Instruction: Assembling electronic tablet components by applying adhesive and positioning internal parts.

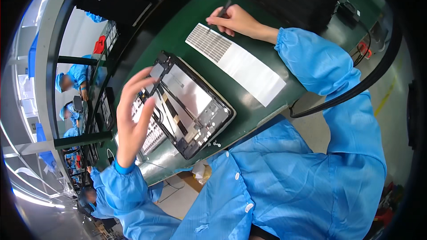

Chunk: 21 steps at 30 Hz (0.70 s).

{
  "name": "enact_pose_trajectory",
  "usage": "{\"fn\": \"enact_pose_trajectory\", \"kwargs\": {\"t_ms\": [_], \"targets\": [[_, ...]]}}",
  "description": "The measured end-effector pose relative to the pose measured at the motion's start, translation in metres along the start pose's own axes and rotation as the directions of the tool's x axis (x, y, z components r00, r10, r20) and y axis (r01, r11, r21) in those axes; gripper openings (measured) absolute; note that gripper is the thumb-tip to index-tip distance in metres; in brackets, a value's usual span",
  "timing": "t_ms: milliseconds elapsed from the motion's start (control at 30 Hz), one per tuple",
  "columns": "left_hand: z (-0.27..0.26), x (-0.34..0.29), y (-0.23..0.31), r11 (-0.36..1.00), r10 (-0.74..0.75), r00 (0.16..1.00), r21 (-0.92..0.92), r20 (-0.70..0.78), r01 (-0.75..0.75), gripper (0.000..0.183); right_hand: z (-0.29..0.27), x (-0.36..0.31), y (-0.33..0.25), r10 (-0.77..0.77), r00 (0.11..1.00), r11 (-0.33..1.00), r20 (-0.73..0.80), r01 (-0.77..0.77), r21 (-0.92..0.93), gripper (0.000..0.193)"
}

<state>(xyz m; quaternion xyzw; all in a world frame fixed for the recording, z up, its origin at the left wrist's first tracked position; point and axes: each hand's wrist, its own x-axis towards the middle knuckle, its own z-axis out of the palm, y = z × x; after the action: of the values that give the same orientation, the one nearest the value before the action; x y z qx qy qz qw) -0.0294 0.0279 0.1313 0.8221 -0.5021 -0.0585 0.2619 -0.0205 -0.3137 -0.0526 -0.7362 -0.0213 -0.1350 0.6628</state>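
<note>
My left hand (132,126), spread and seemingly empty, is by the black-framed rectangular electronic device (189,91), open on the green worktop (171,35): probably stiff, fragile inside, best gripped by its outer rim (232,110). My right hand (233,20) pinches a slim black tool (226,7).

A head-worn fisheye camera looks down at the worktop (175,35) from close above, taking in floor (391,115) to the worktop's right.
</note>
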Motion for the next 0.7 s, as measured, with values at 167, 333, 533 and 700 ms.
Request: {"fn": "enact_pose_trajectory", "kwargs": {"t_ms": [167,333,533,700], "targets": [[0.058,0.132,-0.016,0.946,-0.136,0.896,0.323,0.423,-0.009,0.045,-0.025,-0.018,0.012,-0.284,0.935,0.884,0.214,0.341,-0.320,0.024],[0.099,0.164,-0.047,0.895,-0.275,0.740,0.445,0.614,-0.037,0.073,-0.018,-0.028,0.007,-0.235,0.897,0.689,0.373,0.425,-0.587,0.052],[0.102,0.161,-0.052,0.948,-0.191,0.860,0.316,0.474,0.037,0.067,-0.013,-0.019,0.011,-0.312,0.893,0.668,0.324,0.449,-0.594,0.043],[0.105,0.158,-0.053,0.982,-0.070,0.974,0.188,0.215,0.029,0.052,-0.011,-0.019,0.010,-0.400,0.911,0.750,0.100,0.388,-0.537,0.031]]}}
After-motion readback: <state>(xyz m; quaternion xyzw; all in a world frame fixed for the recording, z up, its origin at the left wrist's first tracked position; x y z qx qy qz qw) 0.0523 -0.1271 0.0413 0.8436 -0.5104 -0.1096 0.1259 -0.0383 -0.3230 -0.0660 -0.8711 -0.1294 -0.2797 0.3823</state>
